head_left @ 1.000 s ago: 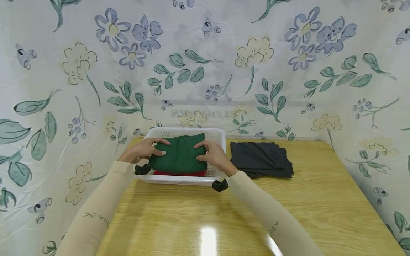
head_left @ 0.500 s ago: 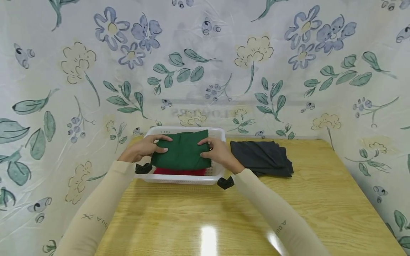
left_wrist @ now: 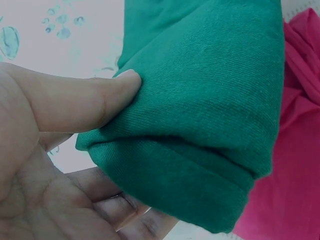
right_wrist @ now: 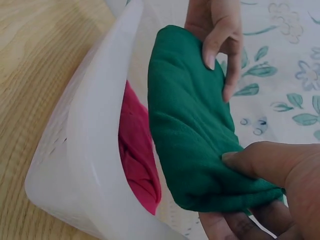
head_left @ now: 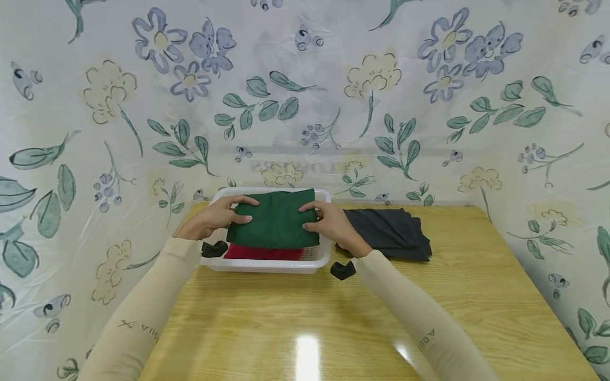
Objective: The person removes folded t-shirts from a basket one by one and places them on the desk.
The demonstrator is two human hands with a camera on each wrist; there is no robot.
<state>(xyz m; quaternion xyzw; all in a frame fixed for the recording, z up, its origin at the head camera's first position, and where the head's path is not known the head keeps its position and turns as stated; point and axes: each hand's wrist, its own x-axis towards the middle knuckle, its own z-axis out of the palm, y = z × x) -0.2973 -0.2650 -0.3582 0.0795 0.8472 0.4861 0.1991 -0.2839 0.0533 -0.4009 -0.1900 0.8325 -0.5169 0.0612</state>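
Between both hands a folded green cloth [head_left: 274, 219] is held over the white basket, its folded layers showing at the end in the left wrist view. My left hand [head_left: 214, 216] pinches its left end, thumb on the near face and fingers behind. At the opposite end my right hand [head_left: 333, 225] pinches it the same way, and the right wrist view shows that thumb [right_wrist: 250, 160] pressed on the fabric. Beneath the green cloth, red cloth [head_left: 262, 254] lies in the basket, partly hidden by it.
The white plastic basket [head_left: 267, 264] stands at the back of the wooden table [head_left: 267, 323]. To its right lies a folded dark grey cloth [head_left: 388, 233], partly behind my right hand. A flower-printed curtain [head_left: 305, 116] hangs behind the table and along its sides.
Both hands have raised the green cloth slightly and shifted it a little to the right, so more of the red cloth shows beneath. Their grip stays the same.
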